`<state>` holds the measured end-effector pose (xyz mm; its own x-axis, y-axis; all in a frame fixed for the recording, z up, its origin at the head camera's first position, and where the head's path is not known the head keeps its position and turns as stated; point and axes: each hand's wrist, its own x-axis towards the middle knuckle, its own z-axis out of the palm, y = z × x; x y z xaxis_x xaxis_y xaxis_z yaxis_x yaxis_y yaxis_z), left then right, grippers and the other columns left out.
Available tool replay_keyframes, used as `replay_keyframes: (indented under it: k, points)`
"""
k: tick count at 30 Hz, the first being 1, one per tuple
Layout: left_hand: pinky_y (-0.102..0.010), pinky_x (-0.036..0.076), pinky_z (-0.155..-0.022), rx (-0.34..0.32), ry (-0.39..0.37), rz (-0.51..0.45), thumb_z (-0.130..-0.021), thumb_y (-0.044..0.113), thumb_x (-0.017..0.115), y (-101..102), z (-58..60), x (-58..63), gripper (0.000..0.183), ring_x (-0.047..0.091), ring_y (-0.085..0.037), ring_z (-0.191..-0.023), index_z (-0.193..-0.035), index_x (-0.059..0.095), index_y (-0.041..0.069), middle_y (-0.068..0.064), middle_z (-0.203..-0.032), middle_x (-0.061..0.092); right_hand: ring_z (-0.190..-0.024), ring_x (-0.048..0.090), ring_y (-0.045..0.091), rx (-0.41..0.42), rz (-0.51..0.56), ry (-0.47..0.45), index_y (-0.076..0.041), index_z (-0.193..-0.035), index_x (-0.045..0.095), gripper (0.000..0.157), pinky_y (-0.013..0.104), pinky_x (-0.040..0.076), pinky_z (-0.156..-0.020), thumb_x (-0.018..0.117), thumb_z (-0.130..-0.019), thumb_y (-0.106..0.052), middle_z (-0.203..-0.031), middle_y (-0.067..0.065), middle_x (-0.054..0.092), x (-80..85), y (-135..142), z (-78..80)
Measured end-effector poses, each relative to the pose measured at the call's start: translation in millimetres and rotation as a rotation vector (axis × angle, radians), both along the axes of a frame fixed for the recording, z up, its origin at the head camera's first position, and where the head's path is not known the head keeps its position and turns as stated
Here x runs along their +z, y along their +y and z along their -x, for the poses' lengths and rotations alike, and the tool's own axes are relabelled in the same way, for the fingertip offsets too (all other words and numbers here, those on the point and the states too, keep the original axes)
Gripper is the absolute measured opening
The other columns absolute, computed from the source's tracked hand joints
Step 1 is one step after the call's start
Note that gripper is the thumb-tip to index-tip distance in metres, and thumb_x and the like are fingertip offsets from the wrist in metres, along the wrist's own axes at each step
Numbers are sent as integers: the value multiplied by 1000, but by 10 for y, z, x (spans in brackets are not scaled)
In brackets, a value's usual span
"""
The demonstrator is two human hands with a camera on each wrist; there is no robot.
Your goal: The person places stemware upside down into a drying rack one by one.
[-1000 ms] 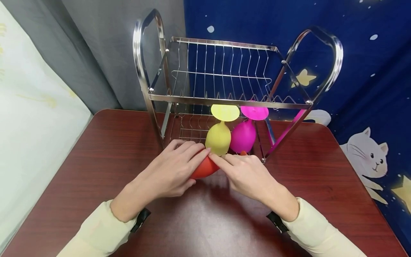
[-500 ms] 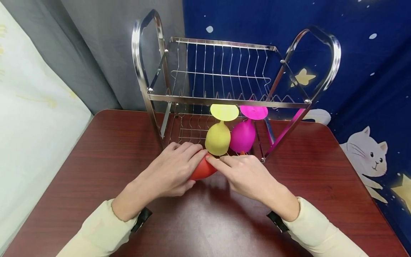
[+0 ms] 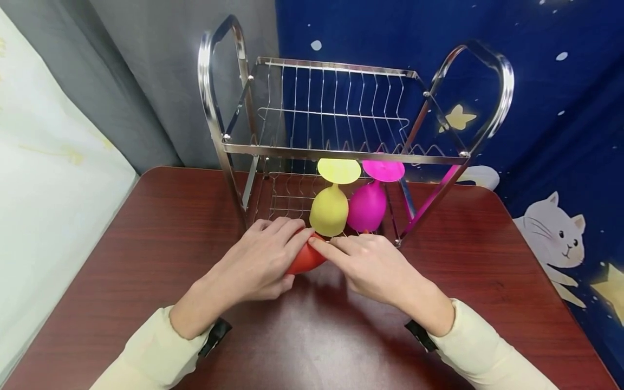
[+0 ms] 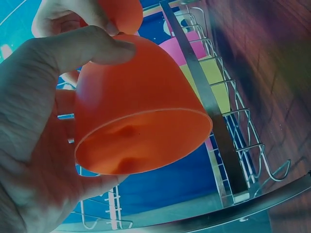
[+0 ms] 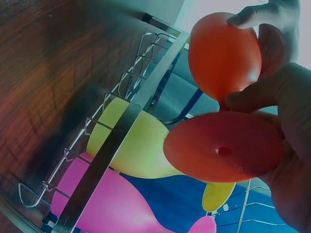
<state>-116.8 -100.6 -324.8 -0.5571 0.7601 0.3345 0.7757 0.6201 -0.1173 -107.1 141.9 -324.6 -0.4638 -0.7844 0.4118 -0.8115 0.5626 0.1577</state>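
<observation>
An orange-red plastic goblet point(image 4: 146, 82) is held sideways between both hands in front of the rack. My left hand point(image 3: 258, 260) grips its bowl, thumb on one side and fingers on the other; the open rim shows in the left wrist view. My right hand point(image 3: 377, 265) pinches the stem beside the round foot point(image 5: 209, 145), seen in the right wrist view. Just beyond the hands, a yellow goblet point(image 3: 329, 214) and a magenta goblet point(image 3: 368, 208) stand upside down side by side on the rack's lower tier.
A two-tier chrome dish rack point(image 3: 341, 154) with looped side handles stands at the back of the dark red wooden table point(image 3: 312, 341). Its front rail runs above the two upturned goblets. Behind hang grey and blue curtains point(image 3: 341, 32).
My right hand has shifted slightly left, its index fingertip closer to my left hand. Both hands keep their hold on the goblet, and the other two goblets stay in place.
</observation>
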Motion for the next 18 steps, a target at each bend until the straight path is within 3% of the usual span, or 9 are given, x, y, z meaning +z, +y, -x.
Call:
replay_keyframes:
  k: [6,11,18]
  points:
    - [-44,52,-82,7,-9,8,-65,34,80,-44,-9,-27,74,54,-26,-112,-129,54,8,-9,-124,56,-82,62,10,76,85,-37,-15,-134,58,50,27,53,-61,64,-85,-19,-101,-4,68,12,-24,7]
    - [-44,52,-84,12,-14,-3,-66,33,78,-64,-5,-39,74,54,-26,-112,-131,52,8,-9,-126,56,-94,66,13,146,165,-28,-10,-128,62,47,30,57,-75,68,-83,-21,-106,1,69,53,-18,29]
    - [-44,53,-86,1,-10,-34,-67,30,75,-67,12,-60,74,53,-27,-111,-134,51,8,-10,-125,55,-111,64,19,157,219,-47,-7,-124,65,40,37,53,-93,62,-90,-29,-119,6,67,108,18,27]
